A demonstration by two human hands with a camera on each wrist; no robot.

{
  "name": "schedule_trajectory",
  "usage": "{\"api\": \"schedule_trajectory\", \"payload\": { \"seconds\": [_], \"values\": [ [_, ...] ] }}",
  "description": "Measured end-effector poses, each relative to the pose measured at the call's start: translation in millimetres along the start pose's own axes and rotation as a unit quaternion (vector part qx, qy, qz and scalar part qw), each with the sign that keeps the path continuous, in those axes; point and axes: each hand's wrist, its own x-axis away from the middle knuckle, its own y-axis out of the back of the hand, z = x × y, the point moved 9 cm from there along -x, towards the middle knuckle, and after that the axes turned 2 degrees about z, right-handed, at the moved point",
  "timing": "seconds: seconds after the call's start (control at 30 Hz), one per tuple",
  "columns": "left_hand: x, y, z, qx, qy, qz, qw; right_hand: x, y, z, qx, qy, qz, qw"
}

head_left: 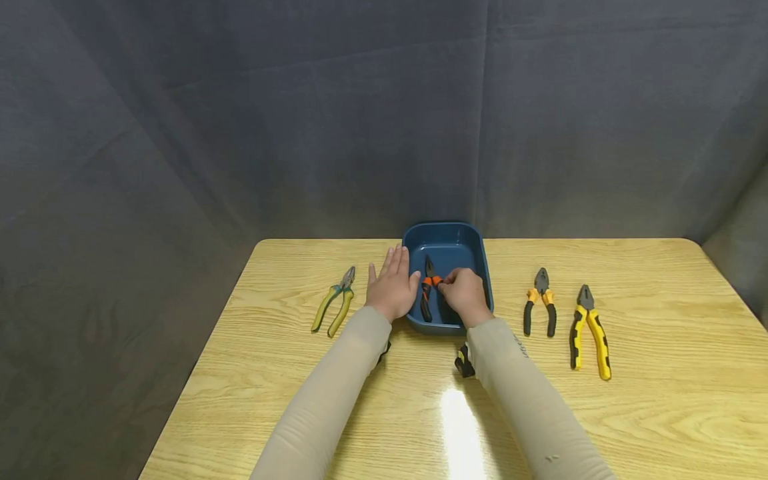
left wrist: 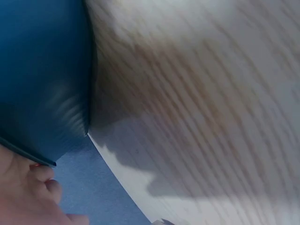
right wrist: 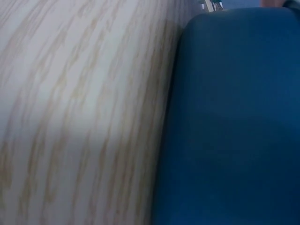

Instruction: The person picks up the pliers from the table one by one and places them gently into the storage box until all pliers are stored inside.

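Observation:
Inside a blue rectangular bin (head_left: 462, 257) lie needle-nose pliers (head_left: 427, 293) with orange-and-black handles, their dark tip pointing to the back. My right hand (head_left: 465, 295) reaches into the bin and pinches the right handle, part of which its fingers hide. Fingers extended, my left hand (head_left: 393, 287) rests on the bin's left rim. The left wrist view catches that hand (left wrist: 33, 197) at the rim, beside the bin's outer wall (left wrist: 42, 79). Mostly the bin's blue wall (right wrist: 234, 117) and the table fill the right wrist view.
Yellow-green pliers (head_left: 335, 303) lie on the wooden table (head_left: 270, 400) left of the bin. To its right are pliers with orange-and-black handles (head_left: 541, 300) and larger yellow-and-black pliers (head_left: 589, 333). A dark grey curtain (head_left: 360, 133) hangs behind the table.

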Motion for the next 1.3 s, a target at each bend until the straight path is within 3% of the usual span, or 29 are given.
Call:
{"api": "schedule_trajectory", "payload": {
  "seconds": [0.23,0.53,0.8,1.1,1.3],
  "values": [
    [0.2,0.9,1.8,-0.017,0.008,0.0,0.9998,0.3,2,4,-0.018,0.015,-0.026,0.9994],
    [0.0,-0.7,4.3,-0.018,0.011,-0.002,0.9998,2.3,2,12,-0.018,0.047,-0.03,0.9983],
    [-0.9,-2.2,3.5,-0.012,0.011,-0.005,0.9999,4.1,8,11,-0.064,0.062,-0.059,0.9943],
    [-2.1,-1.8,2.4,-0.007,0.01,-0.005,0.9999,12.7,24,21,-0.095,0.121,-0.122,0.9806],
    [-3.9,-2.2,2.1,-0.003,0.007,-0.012,0.9999,19.1,31,26,-0.111,0.162,-0.142,0.9702]
  ]
}}
